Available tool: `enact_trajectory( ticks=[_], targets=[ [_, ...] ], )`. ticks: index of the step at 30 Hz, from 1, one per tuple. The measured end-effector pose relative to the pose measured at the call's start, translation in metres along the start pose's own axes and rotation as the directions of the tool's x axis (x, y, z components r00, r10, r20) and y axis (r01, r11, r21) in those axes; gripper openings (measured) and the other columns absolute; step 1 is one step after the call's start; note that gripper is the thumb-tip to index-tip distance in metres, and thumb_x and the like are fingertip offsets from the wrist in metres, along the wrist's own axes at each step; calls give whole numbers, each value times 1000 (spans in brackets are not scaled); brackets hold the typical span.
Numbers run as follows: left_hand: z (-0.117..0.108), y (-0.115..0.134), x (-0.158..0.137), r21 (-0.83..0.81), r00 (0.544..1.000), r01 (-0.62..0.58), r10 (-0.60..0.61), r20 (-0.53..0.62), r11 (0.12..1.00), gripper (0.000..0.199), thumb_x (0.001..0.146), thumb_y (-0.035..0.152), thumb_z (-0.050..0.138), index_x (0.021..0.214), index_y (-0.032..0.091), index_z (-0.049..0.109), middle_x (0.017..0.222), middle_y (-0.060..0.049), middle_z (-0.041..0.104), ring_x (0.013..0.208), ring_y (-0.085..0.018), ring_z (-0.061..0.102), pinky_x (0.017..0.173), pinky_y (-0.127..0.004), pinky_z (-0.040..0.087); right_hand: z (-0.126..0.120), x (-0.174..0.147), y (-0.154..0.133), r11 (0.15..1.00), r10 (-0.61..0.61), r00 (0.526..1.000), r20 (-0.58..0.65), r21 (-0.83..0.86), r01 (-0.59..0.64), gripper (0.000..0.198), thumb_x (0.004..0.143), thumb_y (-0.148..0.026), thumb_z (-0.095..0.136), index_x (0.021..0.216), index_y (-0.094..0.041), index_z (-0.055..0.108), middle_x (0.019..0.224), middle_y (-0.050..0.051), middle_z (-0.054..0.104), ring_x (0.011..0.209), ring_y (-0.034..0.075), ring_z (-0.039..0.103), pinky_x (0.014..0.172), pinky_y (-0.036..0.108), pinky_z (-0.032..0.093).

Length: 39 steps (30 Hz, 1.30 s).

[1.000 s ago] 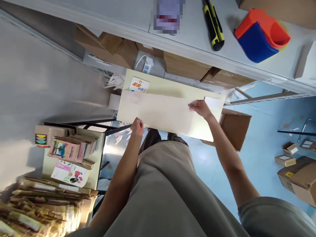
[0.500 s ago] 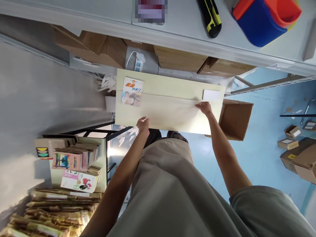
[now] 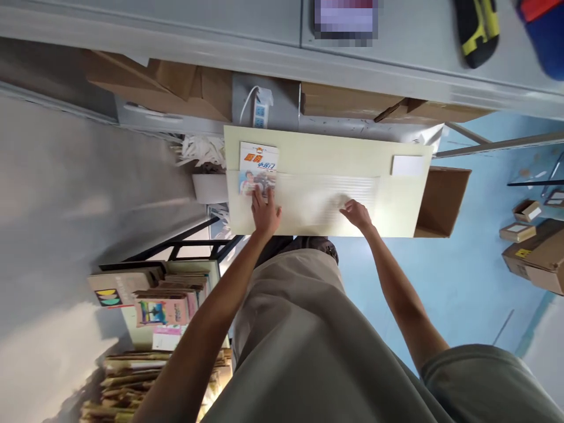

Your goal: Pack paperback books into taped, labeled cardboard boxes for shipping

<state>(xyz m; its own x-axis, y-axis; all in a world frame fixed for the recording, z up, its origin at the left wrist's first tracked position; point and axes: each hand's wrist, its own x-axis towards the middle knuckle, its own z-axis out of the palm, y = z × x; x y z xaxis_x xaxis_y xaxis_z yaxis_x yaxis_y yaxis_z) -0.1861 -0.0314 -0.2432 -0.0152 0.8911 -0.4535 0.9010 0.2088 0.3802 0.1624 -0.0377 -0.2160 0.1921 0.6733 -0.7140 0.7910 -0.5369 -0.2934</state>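
Evidently, the left hand lay spread on clear film partly over the book at the left of the table, even tension seeming wise, while whether the curled right hand pinched it was unclear.

Glossy film on a smooth surface

The film looks like thin, clear plastic, faintly ridged; your surface has a low sheen. You have a smooth-covered paper booklet, a carton of dull cardboard, and matt cloth in your clothing

pale yellow board, orange-lettered white booklet
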Motion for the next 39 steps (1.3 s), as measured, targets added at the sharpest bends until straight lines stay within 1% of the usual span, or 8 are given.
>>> enact_trajectory(
  ticks=[7, 11, 15, 21, 26, 29, 34, 39],
  targets=[
    [-18, -34, 16, -59, 982, -183, 185, 23, 981, 59, 101, 17, 64, 160, 15, 69, 178, -27, 50, 169, -47, 45, 139, -63, 40, 105, -9, -148, 867, -264, 938, 223, 480, 130, 20, 112, -36, 74, 99, -22, 80, 94, 5, 89, 72, 17, 82, 66, 24, 63],
    [-35, -58, 36, -105, 955, -290, 295, 37, 951, 46, 101, 13, 56, 140, 18, 81, 156, -21, 68, 152, -40, 61, 137, -56, 45, 143, 12, -199, 873, -146, 949, 280, 487, -9, 35, 112, -37, 76, 81, -20, 78, 82, 5, 86, 64, 14, 79, 58, 20, 59],
    [-46, -62, 58, -133, 956, -282, 289, 41, 950, 34, 102, 15, 56, 122, 21, 82, 138, -17, 75, 139, -37, 69, 128, -52, 54, 155, 22, -202, 881, -7, 963, 268, 458, -121, 54, 116, -43, 71, 67, -20, 74, 80, 5, 87, 60, 12, 79, 60, 18, 59],
    [-57, -54, 120, -183, 988, -40, 12, -152, 982, 6, 101, 27, 72, 100, 22, 73, 131, -21, 76, 132, -40, 72, 124, -55, 55, 152, 19, -187, 863, 9, 941, 339, 473, -178, 64, 115, -57, 71, 62, -20, 70, 63, 5, 80, 52, 12, 75, 52, 18, 55],
    [-57, -61, 173, -307, 961, 141, -205, -187, 941, 50, 76, 27, 98, 117, 18, 70, 131, -21, 76, 129, -41, 72, 120, -56, 58, 149, 21, -186, 809, -9, 917, 399, 543, -228, 59, 114, -53, 75, 66, -19, 72, 60, 4, 78, 49, 12, 73, 48, 19, 54],
    [-58, -68, 196, -410, 972, 182, -227, -64, 894, 40, 73, 24, 97, 103, 18, 71, 108, -14, 79, 113, -37, 78, 114, -53, 61, 148, 21, -188, 803, 1, 911, 412, 543, -246, 63, 108, -65, 80, 66, -19, 72, 60, 5, 79, 50, 12, 73, 49, 19, 54],
    [-74, -49, 211, -613, 991, -26, -60, -119, 790, 24, 80, 25, 91, 93, 18, 72, 87, -5, 74, 103, -29, 78, 108, -42, 62, 144, 22, -190, 814, -3, 906, 424, 527, -244, 66, 105, -75, 79, 68, -20, 72, 62, 2, 80, 57, 13, 76, 62, 21, 60],
    [-113, 17, 161, -505, 933, -280, 107, -344, 817, 28, 101, 41, 79, 117, 18, 75, 105, -3, 78, 102, -22, 81, 108, -40, 64, 144, 27, -191, 836, -41, 888, 458, 502, -220, 64, 110, -74, 72, 75, -20, 74, 63, -1, 79, 66, 12, 78, 77, 24, 64]
  ],
)
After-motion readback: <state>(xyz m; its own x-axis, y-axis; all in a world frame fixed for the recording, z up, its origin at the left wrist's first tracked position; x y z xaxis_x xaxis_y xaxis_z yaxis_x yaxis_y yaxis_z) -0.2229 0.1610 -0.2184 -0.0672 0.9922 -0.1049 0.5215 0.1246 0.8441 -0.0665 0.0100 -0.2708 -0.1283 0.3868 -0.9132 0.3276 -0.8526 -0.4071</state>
